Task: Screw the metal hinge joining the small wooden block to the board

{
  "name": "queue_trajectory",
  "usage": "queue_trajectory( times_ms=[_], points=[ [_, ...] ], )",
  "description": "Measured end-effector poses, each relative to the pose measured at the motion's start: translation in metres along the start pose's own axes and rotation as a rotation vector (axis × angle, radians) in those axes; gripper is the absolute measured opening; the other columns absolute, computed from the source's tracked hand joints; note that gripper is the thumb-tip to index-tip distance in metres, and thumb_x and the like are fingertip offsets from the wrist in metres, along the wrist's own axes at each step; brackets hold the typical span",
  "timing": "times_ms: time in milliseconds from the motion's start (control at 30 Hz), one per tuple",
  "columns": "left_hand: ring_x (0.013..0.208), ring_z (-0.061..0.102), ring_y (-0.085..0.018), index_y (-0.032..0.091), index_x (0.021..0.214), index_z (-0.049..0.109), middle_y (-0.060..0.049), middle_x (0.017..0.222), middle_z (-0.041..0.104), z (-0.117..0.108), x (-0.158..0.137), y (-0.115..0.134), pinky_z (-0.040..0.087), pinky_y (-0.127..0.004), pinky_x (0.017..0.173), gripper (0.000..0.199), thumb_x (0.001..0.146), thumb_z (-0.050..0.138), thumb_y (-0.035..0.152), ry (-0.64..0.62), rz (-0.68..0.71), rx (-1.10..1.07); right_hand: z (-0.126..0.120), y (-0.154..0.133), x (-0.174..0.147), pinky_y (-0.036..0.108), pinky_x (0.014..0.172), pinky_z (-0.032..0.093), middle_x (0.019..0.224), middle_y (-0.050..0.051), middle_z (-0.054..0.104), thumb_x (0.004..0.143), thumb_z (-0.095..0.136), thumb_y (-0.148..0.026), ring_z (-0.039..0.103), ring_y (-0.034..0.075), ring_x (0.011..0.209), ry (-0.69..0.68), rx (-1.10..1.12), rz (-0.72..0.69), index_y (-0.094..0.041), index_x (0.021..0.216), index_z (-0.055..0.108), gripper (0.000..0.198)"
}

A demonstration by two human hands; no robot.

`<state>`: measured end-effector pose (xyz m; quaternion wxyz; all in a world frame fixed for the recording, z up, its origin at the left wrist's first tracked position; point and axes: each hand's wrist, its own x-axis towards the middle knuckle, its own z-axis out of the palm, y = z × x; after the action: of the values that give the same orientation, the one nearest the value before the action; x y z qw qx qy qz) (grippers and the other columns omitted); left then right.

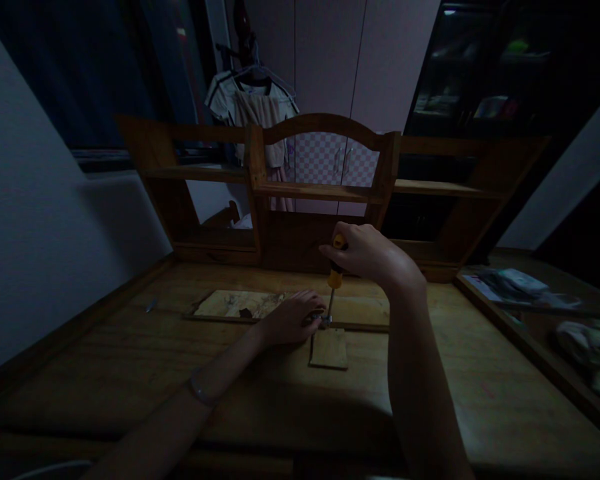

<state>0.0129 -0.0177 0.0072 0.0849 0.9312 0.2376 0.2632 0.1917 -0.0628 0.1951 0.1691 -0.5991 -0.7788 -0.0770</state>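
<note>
My right hand [363,252] is wrapped round the yellow and black handle of a screwdriver [335,277], which stands nearly upright with its shaft pointing down. The tip meets a small metal fitting [326,321], whose exact kind is too dark to make out. My left hand [297,317] is closed with its fingertips at that fitting, low over the boards. Under both lies a long thin wooden board [240,305], its left part stained and worn. A small square wooden piece [329,350] lies at its near edge, just below the fitting.
A wooden shelf unit [320,193] rises along the back of the wooden desk [190,373]. Far left on the desktop lies a small shiny object [151,305]. Plastic-wrapped items [523,283] and a cloth bundle [590,353] are on the right-hand surface.
</note>
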Motion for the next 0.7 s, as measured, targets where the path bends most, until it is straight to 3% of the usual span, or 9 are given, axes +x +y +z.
queue_trajectory(
  times_ms=[267,533,700],
  points=[
    [0.102,0.055,-0.022,0.023,0.111,0.054,-0.006,0.108,0.056,-0.0003,0.0001,0.0020,0.046,-0.034,0.090,0.028,0.084,0.059,0.020,-0.003,-0.014,-0.008,-0.0025,0.0017,-0.0023,0.027,0.069,0.040,0.092,0.009,0.068,0.085,0.051,-0.038,0.063,0.022,0.084,-0.015,0.089,-0.046,-0.021,0.099,0.059,0.023],
    [0.106,0.056,-0.023,0.023,0.113,0.056,-0.007,0.111,0.057,0.0031,-0.0009,-0.0027,0.046,-0.035,0.092,0.030,0.084,0.061,0.025,-0.002,0.001,0.004,0.0027,0.0054,0.0020,0.030,0.069,0.039,0.089,0.011,0.067,0.087,0.050,-0.048,0.063,0.025,0.086,0.010,0.021,-0.029,-0.019,0.098,0.060,0.032],
    [0.102,0.058,-0.021,0.023,0.112,0.057,-0.006,0.109,0.058,0.0028,0.0001,-0.0004,0.047,-0.034,0.090,0.026,0.086,0.062,0.029,0.008,-0.003,-0.018,-0.0026,0.0042,-0.0017,0.027,0.071,0.040,0.092,0.007,0.067,0.085,0.052,-0.042,0.062,0.021,0.084,-0.021,0.145,-0.093,-0.021,0.099,0.059,0.026]
  ],
)
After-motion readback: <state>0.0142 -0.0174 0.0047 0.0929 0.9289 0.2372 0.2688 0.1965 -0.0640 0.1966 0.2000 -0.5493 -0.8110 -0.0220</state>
